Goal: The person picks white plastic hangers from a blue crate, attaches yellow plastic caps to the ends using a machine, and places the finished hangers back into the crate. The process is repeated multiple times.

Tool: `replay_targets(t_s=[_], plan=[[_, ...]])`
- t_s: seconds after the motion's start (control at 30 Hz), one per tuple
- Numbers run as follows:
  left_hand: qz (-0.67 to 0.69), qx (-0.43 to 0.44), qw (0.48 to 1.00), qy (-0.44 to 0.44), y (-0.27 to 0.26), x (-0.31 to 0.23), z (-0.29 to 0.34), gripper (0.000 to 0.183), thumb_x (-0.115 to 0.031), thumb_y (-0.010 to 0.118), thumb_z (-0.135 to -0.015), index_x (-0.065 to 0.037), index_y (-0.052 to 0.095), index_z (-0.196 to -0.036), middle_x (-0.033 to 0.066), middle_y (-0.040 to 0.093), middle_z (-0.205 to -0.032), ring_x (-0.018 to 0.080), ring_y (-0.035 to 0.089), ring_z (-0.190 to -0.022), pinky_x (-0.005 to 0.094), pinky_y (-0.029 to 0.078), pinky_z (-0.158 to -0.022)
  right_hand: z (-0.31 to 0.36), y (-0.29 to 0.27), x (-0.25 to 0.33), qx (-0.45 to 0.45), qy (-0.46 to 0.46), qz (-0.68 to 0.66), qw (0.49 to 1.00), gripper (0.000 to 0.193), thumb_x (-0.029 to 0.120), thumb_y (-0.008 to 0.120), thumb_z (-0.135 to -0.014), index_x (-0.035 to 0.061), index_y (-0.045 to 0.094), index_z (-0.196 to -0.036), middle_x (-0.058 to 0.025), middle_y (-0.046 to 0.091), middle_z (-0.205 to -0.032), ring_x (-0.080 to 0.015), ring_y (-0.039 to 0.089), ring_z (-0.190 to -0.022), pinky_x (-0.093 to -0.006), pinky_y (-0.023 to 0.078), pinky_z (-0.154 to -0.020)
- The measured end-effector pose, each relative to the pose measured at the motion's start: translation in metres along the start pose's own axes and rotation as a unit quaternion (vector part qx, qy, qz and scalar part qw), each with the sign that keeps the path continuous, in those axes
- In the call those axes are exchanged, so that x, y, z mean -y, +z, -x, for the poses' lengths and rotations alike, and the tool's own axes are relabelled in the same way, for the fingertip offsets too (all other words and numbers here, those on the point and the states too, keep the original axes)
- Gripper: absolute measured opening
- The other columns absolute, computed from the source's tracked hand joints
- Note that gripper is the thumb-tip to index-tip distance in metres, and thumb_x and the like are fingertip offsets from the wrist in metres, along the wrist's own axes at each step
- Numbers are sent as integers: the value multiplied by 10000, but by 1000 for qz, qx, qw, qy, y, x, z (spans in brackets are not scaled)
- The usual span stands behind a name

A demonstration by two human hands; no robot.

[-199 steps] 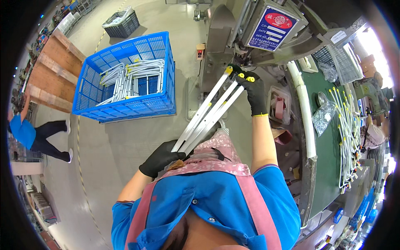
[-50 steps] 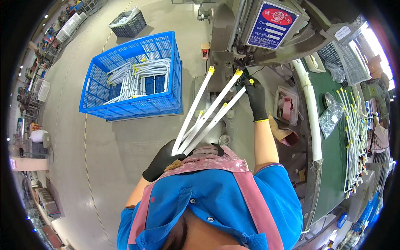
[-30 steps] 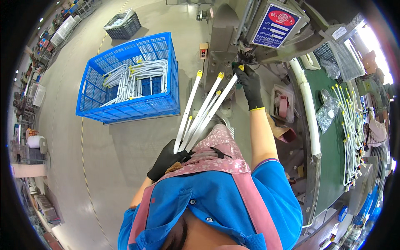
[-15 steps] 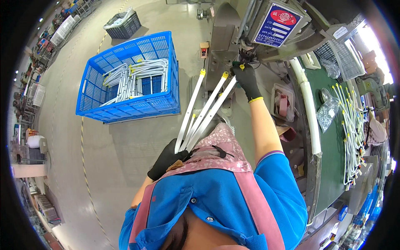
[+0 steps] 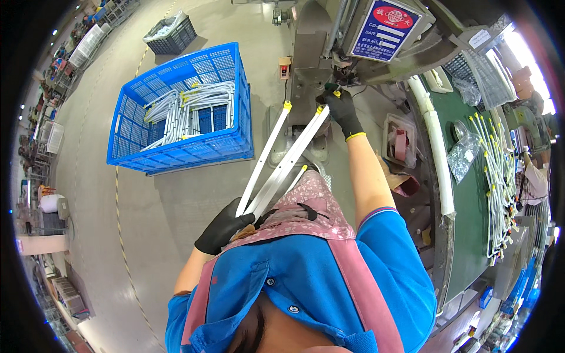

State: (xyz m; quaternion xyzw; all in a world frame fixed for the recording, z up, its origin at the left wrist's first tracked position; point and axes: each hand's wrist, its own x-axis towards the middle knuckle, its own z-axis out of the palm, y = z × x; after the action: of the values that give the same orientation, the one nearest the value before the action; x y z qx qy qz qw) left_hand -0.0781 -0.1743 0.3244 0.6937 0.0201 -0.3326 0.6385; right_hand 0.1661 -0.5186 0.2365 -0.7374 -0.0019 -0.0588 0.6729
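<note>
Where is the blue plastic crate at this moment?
The blue crate stands on the floor, upper left in the head view, left of the white tubes.

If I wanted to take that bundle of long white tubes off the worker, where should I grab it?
Probably mid-length, coming from the worker's left. The white tubes are long, thin and slanted; the left hand already fills their lower ends, where they bunch tightly, and the right hand is at the yellow-capped tips by the machine. The bare middle faces open floor on that side.
</note>
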Motion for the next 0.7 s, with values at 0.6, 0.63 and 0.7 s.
replay_targets(t_s=[0.6, 0.63, 0.7], plan=[[48, -21, 998, 22, 11, 11, -10, 425, -136, 595, -858, 40, 414, -1199, 99, 571, -933, 152, 563, -810, 296, 474, -727, -4, -6, 17, -2, -35, 176, 984, 178, 131, 615, -798, -3, 670, -903, -75, 683, -830, -154, 643, -793, -301, 496, -743], [51, -28, 998, 18, 12, 14, -14, 424, -131, 605, -858, 35, 417, -1200, 87, 563, -924, 145, 550, -805, 296, 469, -718, -5, -9, 19, -2, -46, 198, 979, 175, 140, 629, -803, 0, 673, -898, -73, 684, -832, -151, 641, -794, -301, 496, -740], [46, -40, 998, 7, 13, 19, -20, 400, -110, 612, -859, 25, 427, -1188, 69, 557, -896, 131, 543, -763, 284, 468, -680, -8, -7, 18, -14, -31, 148, 988, 201, 155, 673, -815, -10, 664, -931, -86, 682, -836, -155, 638, -774, -301, 494, -709]])
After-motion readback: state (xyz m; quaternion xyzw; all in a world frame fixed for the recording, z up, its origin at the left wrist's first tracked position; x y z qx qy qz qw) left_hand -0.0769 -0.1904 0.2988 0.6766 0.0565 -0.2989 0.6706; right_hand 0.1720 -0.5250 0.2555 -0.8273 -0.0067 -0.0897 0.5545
